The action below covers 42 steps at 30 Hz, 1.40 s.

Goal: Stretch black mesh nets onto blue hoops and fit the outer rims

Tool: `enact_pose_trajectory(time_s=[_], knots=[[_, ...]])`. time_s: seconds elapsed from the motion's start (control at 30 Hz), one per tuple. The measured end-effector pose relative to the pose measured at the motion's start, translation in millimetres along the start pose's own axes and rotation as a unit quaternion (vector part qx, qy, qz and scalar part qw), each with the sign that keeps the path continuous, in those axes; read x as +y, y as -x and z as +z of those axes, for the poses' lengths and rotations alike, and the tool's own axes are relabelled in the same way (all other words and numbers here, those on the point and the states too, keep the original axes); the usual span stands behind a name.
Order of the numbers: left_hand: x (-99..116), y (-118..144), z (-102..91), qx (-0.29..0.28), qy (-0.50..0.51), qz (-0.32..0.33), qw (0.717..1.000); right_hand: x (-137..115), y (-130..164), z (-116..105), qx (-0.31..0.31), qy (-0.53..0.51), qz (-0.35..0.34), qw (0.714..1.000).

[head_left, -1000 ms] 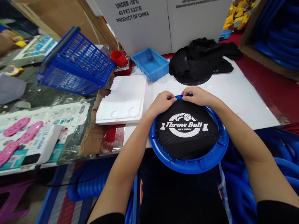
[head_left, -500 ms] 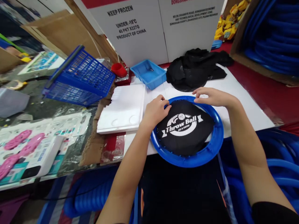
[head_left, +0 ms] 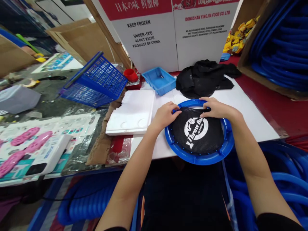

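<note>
left hand [head_left: 168, 115]: closed, fingers and thumb gripping the upper-left rim of the blue ring [head_left: 199, 159] at the mesh edge.
right hand [head_left: 215, 109]: pinching the upper edge of the black mesh panel [head_left: 209, 144] between thumb and fingers.
blue ring: at the near edge of the white surface [head_left: 255, 123], jutting slightly over it.
black mesh panel: inside the ring, white print tilted; a gap shows between panel and ring at the top.
black fabric pile [head_left: 192, 80]: on the surface, just beyond the ring.
light-blue tray [head_left: 161, 85]: left of the pile.
white foam slab [head_left: 132, 112]: left of the left hand.
</note>
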<state>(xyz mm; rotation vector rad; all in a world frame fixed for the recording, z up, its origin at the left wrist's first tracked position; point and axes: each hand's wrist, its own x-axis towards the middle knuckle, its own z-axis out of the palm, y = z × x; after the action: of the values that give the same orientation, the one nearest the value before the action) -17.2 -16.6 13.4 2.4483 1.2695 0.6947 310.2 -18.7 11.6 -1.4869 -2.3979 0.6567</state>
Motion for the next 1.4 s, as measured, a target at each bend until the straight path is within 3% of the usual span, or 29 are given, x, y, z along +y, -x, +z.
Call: enact_pose_trajectory(time_s=[0.13, 0.27, 0.43, 0.6, 0.93, 1.1, 1.4], knots=[[0.5, 0.8, 7.3, -0.029, -0.016, -0.016, 0.999, 1.6, 2.9, -6.9, -0.013, -0.026, -0.021, 0.999], [3.2, 5.1, 1.5, -0.026, -0.079, -0.012, 0.996, 0.1, 5.0, -13.0, -0.021, -0.057, -0.021, 0.998], [5.6, 2.8, 0.4, 0.016, -0.100, 0.070, 0.992, -15.8, -0.9, -3.7, -0.021, -0.099, -0.071, 0.992], [-0.6, 5.9, 5.6, -0.089, -0.013, 0.151, 0.984, -26.3, -9.2, 11.0, -0.011, -0.167, -0.118, 0.979], [-22.6, 12.1, -20.2, -0.153, 0.162, -0.012, 0.975, -28.4, -12.2, 18.7, 0.034, -0.268, -0.066, 0.961], [-24.9, 14.2, -17.6, -0.108, 0.228, -0.091, 0.963, -28.3, -15.0, 19.5, 0.033, -0.288, -0.026, 0.957], [-19.5, 16.2, -10.8, -0.063, 0.294, -0.158, 0.941, -24.3, -15.8, 16.7, 0.002, -0.322, -0.001, 0.947]])
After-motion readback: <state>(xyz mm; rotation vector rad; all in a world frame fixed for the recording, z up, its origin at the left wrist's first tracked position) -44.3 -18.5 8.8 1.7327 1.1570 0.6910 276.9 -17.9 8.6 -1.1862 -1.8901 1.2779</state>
